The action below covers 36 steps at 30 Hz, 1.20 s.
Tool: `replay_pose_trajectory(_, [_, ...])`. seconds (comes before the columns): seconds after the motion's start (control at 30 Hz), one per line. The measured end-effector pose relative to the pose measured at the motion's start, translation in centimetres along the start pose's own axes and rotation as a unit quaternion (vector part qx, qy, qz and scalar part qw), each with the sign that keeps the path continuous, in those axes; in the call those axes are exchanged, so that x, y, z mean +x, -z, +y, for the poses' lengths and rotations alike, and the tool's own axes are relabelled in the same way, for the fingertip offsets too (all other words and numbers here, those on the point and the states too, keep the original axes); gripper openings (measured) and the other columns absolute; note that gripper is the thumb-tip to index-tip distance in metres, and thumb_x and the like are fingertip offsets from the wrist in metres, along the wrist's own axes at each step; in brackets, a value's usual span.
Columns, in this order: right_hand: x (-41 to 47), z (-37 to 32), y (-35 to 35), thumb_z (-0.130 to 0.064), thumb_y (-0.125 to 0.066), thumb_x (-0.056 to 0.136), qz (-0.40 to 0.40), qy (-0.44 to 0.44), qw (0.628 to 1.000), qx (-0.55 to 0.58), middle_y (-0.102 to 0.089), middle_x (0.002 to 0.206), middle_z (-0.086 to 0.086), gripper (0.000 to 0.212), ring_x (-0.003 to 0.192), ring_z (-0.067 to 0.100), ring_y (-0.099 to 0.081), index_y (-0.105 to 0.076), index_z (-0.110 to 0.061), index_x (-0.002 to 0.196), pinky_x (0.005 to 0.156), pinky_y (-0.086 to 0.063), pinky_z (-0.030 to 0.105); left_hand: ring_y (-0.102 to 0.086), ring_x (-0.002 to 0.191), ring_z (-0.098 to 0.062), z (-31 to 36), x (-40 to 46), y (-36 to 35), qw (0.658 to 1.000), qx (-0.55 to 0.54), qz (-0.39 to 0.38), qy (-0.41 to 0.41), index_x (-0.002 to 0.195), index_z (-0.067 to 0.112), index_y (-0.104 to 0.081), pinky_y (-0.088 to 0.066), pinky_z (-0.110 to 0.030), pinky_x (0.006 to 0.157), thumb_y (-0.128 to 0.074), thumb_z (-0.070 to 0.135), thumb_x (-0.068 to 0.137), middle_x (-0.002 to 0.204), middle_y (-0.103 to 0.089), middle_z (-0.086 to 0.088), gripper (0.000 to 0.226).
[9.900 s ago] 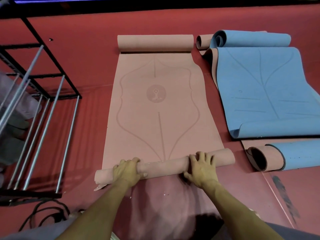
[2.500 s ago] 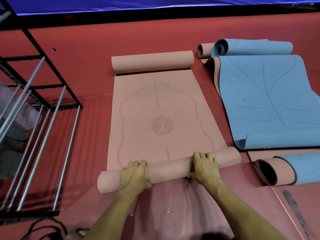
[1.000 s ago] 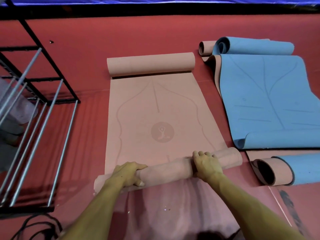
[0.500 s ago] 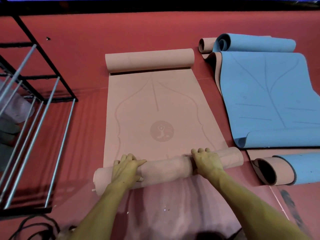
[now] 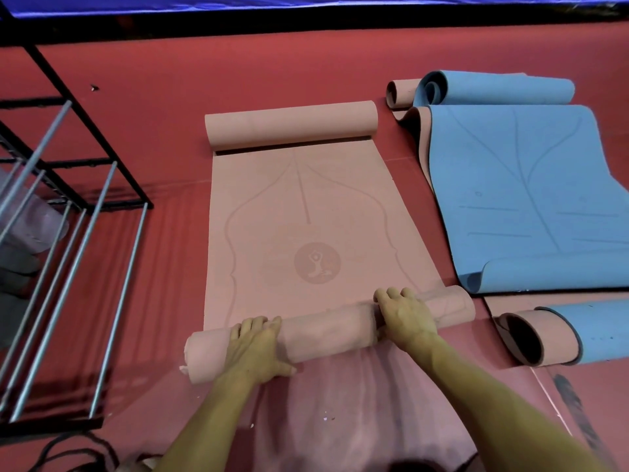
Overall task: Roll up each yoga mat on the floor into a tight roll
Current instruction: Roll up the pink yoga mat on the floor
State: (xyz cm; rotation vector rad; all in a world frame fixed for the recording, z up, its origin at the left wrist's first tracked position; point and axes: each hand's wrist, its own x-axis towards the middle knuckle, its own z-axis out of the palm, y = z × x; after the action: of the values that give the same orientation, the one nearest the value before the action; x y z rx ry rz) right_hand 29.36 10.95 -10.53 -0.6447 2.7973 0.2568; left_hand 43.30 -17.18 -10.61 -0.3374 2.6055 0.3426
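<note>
Pressing both hands onto the rolled near end of the pink mat on the red floor.
My left hand lies over the roll, fingers straight and close together, thumb out; my right hand curls its fingers over the roll's top. A blue mat lies just beside on the right, a metal rack to the left.

No readable text, numbers or brand names anywhere. The pink mat carries one round emblem with a yoga figure. No lettering legible in it.
</note>
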Motion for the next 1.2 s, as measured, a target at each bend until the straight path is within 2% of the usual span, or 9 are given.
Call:
replay_pose_trajectory(0.07, [0.0, 0.0, 0.2, -0.023, -0.075, 0.085, -0.004, 0.003, 1.0, 0.009, -0.06, 0.113, 0.0, 0.042, 0.1, 0.026, -0.054, -0.05, -0.019, 0.118, 0.077, -0.048, 0.038, -0.032, 0.143, -0.024, 0.1, 0.2, -1.1, 0.999, 0.028, 0.017, 0.007, 0.159, 0.029, -0.025, -0.018, -0.043, 0.124, -0.085, 0.066, 0.062, 0.152, -0.038, 0.003, 0.12])
replay_pose_trajectory(0.17, [0.3, 0.1, 0.4, -0.029, -0.077, 0.084, -0.015, 0.018, 0.999, 0.025, -0.061, 0.112, 0.0, 0.042, 0.102, 0.025, -0.055, -0.052, -0.019, 0.116, 0.072, -0.039, 0.035, -0.045, 0.133, -0.024, 0.0, 0.5, -2.9, 0.994, 0.074, 0.084, 0.011, 0.153, 0.027, -0.039, -0.028, -0.046, 0.119, -0.084, 0.031, 0.071, 0.14, -0.05, 0.005, 0.093])
replay_pose_trajectory(0.27, [0.4, 0.7, 0.0, -0.034, -0.072, 0.087, -0.015, 0.054, 0.998, 0.041, -0.062, 0.127, -0.003, 0.039, 0.116, 0.026, -0.052, -0.06, -0.023, 0.122, 0.09, -0.045, 0.034, -0.06, 0.113, -0.025, -0.5, 1.1, -3.7, 0.991, 0.069, 0.115, 0.011, 0.133, 0.028, -0.06, -0.043, -0.044, 0.104, -0.083, 0.017, 0.063, 0.118, -0.065, 0.006, 0.074])
replay_pose_trajectory(0.43, [-0.5, 1.3, -1.4, -0.064, -0.074, 0.071, -0.039, 0.076, 0.996, 0.001, -0.046, 0.152, 0.001, 0.097, 0.136, 0.037, -0.044, -0.043, -0.02, 0.151, 0.116, -0.034, 0.05, -0.063, 0.107, -0.025, -0.9, 2.1, -2.8, 0.99, 0.068, 0.123, 0.008, 0.117, 0.032, -0.064, -0.043, -0.039, 0.092, -0.078, 0.018, 0.066, 0.107, -0.069, 0.007, 0.055])
replay_pose_trajectory(0.6, [-0.2, -0.2, -0.5, -0.043, -0.069, 0.085, -0.019, 0.063, 0.997, -0.047, -0.061, 0.133, -0.002, 0.054, 0.119, 0.029, -0.055, -0.056, -0.022, 0.134, 0.102, -0.042, 0.042, -0.062, 0.111, -0.024, -0.5, 1.8, 0.1, 0.997, 0.056, 0.048, 0.029, 0.111, 0.033, -0.063, -0.039, -0.035, 0.084, -0.069, 0.025, 0.079, 0.108, -0.069, 0.006, 0.034])
replay_pose_trajectory(0.77, [-0.7, -0.9, 1.1, -0.032, -0.065, 0.095, -0.081, 0.088, 0.991, -0.051, -0.063, 0.123, 0.002, 0.032, 0.113, 0.03, -0.057, -0.06, -0.019, 0.124, 0.087, -0.047, 0.041, -0.067, 0.106, -0.021, -1.3, 1.0, 1.4, 0.999, 0.003, -0.046, 0.023, 0.115, 0.035, -0.066, -0.045, -0.029, 0.079, -0.08, 0.025, 0.068, 0.108, -0.071, 0.011, 0.049])
replay_pose_trajectory(0.93, [-1.0, -1.0, 0.0, -0.03, -0.068, 0.092, -0.065, 0.059, 0.996, -0.022, -0.054, 0.13, 0.003, 0.037, 0.114, 0.029, -0.049, -0.062, -0.023, 0.128, 0.094, -0.049, 0.04, -0.065, 0.104, -0.017, -1.4, -0.1, 1.5, 1.0, -0.015, -0.006, 0.014, 0.116, 0.042, -0.063, -0.047, -0.032, 0.084, -0.085, 0.029, 0.061, 0.101, -0.071, 0.013, 0.06])
replay_pose_trajectory(1.1, [-0.2, -0.5, 0.6, -0.043, -0.076, 0.084, -0.051, 0.067, 0.996, 0.03, -0.055, 0.123, 0.0, 0.051, 0.113, 0.024, -0.046, -0.061, -0.028, 0.129, 0.085, -0.047, 0.034, -0.048, 0.122, -0.015, -1.3, -0.1, 1.9, 0.999, 0.012, 0.035, 0.012, 0.132, 0.048, -0.051, -0.039, -0.038, 0.093, -0.092, 0.038, 0.058, 0.124, -0.053, 0.014, 0.085])
replay_pose_trajectory(1.2, [0.3, -0.7, 1.3, -0.032, -0.08, 0.08, -0.053, 0.05, 0.995, 0.064, -0.063, 0.118, -0.002, 0.056, 0.112, 0.022, -0.05, -0.051, -0.024, 0.127, 0.076, -0.043, 0.034, -0.057, 0.111, -0.014, -1.4, 0.1, 2.2, 0.998, -0.023, 0.057, 0.018, 0.113, 0.038, -0.052, -0.04, -0.038, 0.088, -0.09, 0.029, 0.057, 0.112, -0.058, 0.016, 0.069])
